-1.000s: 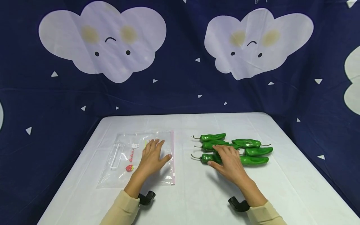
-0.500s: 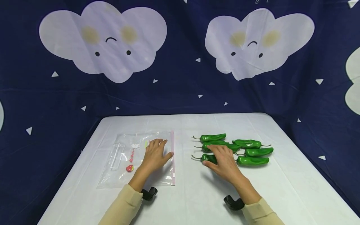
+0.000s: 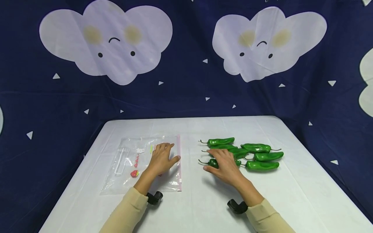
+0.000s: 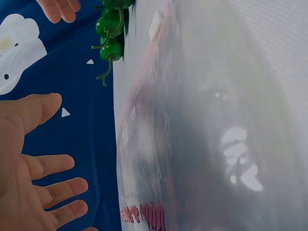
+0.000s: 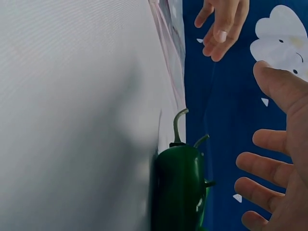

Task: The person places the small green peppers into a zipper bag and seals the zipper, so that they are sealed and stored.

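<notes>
My left hand [image 3: 161,161] hovers over a clear zip bag [image 3: 125,186] with a pink zip edge and red printed pictures, which lies flat on the left of the table. Its fingers are spread and relaxed, holding nothing, as the left wrist view shows beside the bag [image 4: 202,120]. Over the left part of a group of green peppers [image 3: 262,166] is my right hand [image 3: 225,166], fingers loosely extended with nothing in them. It hides parts of the nearer peppers. In the right wrist view a pepper [image 5: 179,187] with a curved stem lies below that hand.
The white table [image 3: 192,207] ends at a dark blue curtain [image 3: 186,97] with cloud faces. A strip of white tabletop separates the bag's pink zip edge [image 3: 179,168] from the pepper stems. Black wrist cameras [image 3: 237,207] stick out from both wrists.
My right hand has moved left over the peppers, uncovering more of those on the right. My left hand has shifted slightly right above the bag. The bag and peppers have stayed put.
</notes>
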Action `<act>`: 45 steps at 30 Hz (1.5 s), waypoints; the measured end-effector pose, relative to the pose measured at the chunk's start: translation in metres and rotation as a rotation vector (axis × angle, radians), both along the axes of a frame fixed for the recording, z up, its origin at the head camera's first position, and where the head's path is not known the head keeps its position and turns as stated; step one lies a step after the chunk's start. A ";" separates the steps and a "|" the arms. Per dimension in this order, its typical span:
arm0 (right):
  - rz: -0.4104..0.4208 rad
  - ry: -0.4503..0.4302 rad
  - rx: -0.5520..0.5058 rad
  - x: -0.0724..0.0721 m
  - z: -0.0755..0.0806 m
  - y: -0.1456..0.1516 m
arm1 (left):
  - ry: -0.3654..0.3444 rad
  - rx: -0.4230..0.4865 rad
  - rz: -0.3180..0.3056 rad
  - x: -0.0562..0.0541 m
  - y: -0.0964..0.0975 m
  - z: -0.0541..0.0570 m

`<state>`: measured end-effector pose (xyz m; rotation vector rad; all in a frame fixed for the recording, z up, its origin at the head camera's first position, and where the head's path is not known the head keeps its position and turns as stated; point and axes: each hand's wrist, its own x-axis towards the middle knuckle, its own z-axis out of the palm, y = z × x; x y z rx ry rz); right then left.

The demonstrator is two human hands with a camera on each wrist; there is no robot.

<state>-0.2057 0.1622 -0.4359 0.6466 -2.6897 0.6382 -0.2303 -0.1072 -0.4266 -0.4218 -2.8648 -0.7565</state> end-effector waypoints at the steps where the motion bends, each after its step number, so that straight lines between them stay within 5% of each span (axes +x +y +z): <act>1: 0.003 -0.005 0.002 -0.001 0.000 -0.001 | -0.002 0.005 -0.001 -0.001 0.000 0.000; 15: 0.043 -0.061 -0.011 -0.009 0.000 -0.013 | -0.085 0.051 -0.009 -0.008 0.002 0.001; 45: 0.138 -0.053 -0.006 -0.032 -0.006 -0.029 | -0.136 0.021 0.002 -0.020 0.010 -0.007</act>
